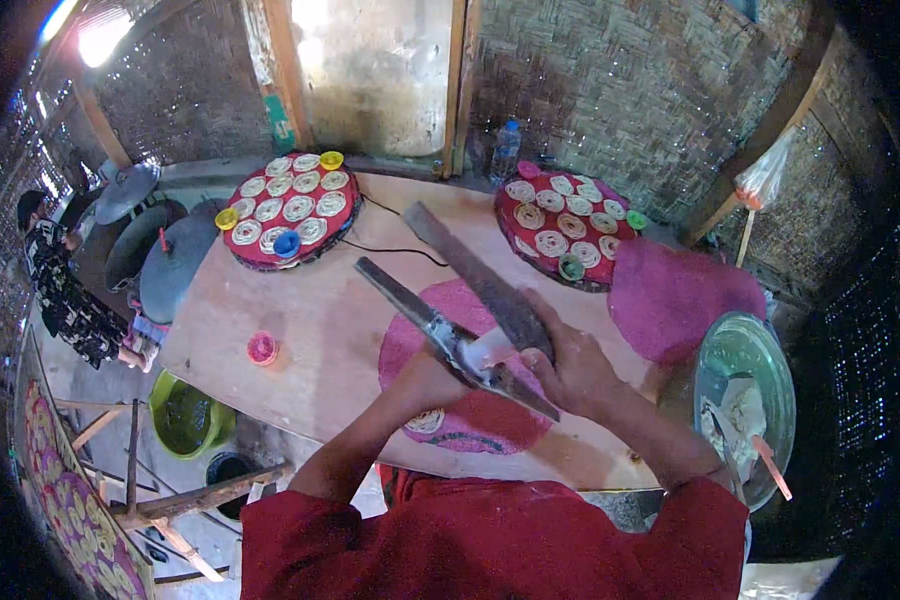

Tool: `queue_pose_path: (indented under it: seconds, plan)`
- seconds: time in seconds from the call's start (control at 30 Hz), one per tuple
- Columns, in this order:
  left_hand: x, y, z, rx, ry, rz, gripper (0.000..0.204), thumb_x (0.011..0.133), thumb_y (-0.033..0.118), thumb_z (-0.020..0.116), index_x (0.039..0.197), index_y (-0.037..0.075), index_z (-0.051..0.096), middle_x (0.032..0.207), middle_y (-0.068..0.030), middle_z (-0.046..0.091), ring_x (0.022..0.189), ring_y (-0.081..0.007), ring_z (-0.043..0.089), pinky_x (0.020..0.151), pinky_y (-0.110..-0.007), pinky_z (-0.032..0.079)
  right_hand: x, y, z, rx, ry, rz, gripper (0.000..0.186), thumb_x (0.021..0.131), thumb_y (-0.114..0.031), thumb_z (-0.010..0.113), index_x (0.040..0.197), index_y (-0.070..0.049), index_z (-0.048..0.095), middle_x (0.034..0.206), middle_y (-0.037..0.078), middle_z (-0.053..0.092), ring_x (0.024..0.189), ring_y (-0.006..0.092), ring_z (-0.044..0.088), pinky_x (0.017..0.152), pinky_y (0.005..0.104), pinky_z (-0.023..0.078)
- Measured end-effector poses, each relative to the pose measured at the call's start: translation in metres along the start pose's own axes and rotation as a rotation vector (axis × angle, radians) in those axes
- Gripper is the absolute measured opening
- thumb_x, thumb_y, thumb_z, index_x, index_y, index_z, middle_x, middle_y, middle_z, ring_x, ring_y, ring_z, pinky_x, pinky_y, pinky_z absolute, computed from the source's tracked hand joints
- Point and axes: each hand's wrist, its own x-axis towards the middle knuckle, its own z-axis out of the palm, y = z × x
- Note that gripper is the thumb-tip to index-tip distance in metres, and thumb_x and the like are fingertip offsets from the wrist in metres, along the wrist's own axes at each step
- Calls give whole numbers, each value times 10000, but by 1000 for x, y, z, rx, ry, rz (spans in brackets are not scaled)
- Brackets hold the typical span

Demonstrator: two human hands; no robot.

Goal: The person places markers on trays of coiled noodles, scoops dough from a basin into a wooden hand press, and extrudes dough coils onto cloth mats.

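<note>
Over the table I hold two long, dark wooden pieces that look like parts of a hand press. My left hand (422, 382) is closed around the lower, narrow piece (400, 293), which has a whitish smear at its middle. My right hand (577, 362) grips the thick end of the upper, wider piece (475, 275). Between the two, by my right fingers, shows a pale, short cylinder (488, 349). Beneath my hands lies a round pink cloth mat (410, 335). One white dough coil (426, 421) peeks out on it beside my left forearm.
Two round red trays (238, 196) (510, 225) carry white coils and small colored cups. A pink cloth (675, 300) lies at the table's right. There, a green basin (785, 375) holds white dough. A small pink tub (262, 348) stands left. A person (60, 270) is by large pots.
</note>
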Motion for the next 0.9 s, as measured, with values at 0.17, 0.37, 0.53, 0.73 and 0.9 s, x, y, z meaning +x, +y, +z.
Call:
queue_pose_path:
  seconds: [0.17,0.37,0.53,0.73,0.9]
  plan:
    - [8,-52,29,-94,-18,72,435,747,302,695,1072,35,583,990,-178,622,970,-304,595,859,-380,451,1,21,37,93,-190,189,707,898,-513,428,1406,-66,219,1107,248,572,968,413,581,839,467,465]
    - [-10,-21,-41,-267,16,210,374,707,162,726,1011,0,581,932,-132,620,889,-225,605,782,-334,479,-30,102,32,1411,-804,735,733,882,-605,387,1322,-18,392,1098,132,605,895,198,607,765,319,491]
    - [29,21,-115,-1703,196,555,724,837,615,476,1237,10,473,1187,-187,538,1105,-327,519,965,-429,391,1,101,35,1708,-881,698,868,837,-699,343,1272,49,417,1065,146,609,853,198,621,722,299,507]
    - [91,-121,-111,-1887,159,538,679,886,608,316,1100,-15,482,1040,-142,541,1025,-283,505,952,-421,383,64,85,55,1261,-844,853,842,849,-714,241,1155,21,515,949,186,636,700,238,651,570,290,528]
    - [92,-177,-74,-1981,323,608,518,917,522,311,920,37,494,868,-90,503,849,-228,498,824,-365,406,80,63,83,1024,-849,859,727,840,-721,300,1010,-62,557,706,66,596,534,160,592,454,281,484]
